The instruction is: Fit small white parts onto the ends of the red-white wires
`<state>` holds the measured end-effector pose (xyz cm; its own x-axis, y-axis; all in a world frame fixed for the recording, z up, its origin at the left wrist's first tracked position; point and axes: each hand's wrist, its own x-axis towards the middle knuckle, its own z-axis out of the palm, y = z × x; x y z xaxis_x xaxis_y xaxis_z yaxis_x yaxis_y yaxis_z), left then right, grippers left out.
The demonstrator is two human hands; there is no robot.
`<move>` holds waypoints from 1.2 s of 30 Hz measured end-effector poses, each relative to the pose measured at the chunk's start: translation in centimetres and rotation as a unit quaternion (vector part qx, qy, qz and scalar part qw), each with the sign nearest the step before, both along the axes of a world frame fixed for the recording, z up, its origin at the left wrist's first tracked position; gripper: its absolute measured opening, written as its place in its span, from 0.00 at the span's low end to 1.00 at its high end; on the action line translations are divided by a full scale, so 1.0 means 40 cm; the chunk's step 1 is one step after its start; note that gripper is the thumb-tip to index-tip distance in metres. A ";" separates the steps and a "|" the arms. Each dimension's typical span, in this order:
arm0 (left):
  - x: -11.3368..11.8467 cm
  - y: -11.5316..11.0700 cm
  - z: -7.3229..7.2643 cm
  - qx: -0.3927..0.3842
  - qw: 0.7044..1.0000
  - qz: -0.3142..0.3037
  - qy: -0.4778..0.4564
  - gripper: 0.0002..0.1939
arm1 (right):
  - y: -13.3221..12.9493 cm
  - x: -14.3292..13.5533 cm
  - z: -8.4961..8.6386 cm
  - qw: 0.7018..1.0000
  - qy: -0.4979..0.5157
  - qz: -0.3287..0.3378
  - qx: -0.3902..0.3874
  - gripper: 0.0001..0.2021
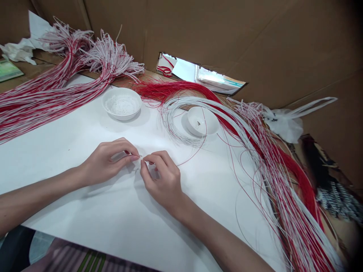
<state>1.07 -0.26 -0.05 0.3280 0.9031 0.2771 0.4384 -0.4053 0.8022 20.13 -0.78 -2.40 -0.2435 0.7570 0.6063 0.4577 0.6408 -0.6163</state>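
Step in hand: close fingertip work, judging by the pose; the left hand [109, 160] and the right hand [164, 181] meet nearly tip to tip.
Next move: from this pose, any move calls for steady pinches and fine alignment across the small gap.
Left grip: narrow, thumb and forefinger pinching a tiny bit [140, 155], too small to identify.
Right grip: narrow, fingers curled in around a thin red strand [195, 153]; its end is too small to make out.
Strand place: over the middle of the white bench [93, 226], between the right hand and the small bowl [195, 130].
Strand direction: its long axis leaves the right hand toward the bench's right side, then curves up toward the far edge, crossing the small bowl; which way the held end points, I cannot tell.
Far edge, left of middle: a wider bowl [121, 118] holding white pieces [121, 105].
Far left corner: red-and-white bundles [56, 100] with frayed-looking ends.
Far edge, right of middle: red strands [176, 86], with pale strands [195, 99] looping around the small bowl.
Right edge: a mixed bundle [283, 189] running toward the near corner, a plastic bag [287, 124] beyond.
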 end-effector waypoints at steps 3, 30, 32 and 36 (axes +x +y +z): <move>-0.001 0.003 0.003 0.014 1.000 0.026 -0.007 0.03 | 0.003 0.000 0.004 0.999 0.003 -0.026 -0.041 0.07; 0.035 0.015 -0.046 0.094 0.984 0.033 0.150 0.08 | 0.018 0.000 0.015 0.991 0.089 -0.041 -0.095 0.05; 0.032 0.012 -0.037 0.084 0.989 0.032 0.117 0.08 | 0.016 0.000 0.019 0.991 0.088 -0.044 -0.096 0.04; 0.026 0.007 -0.010 -0.034 0.997 0.054 -0.031 0.05 | 0.010 0.000 0.026 0.993 0.085 -0.039 -0.078 0.03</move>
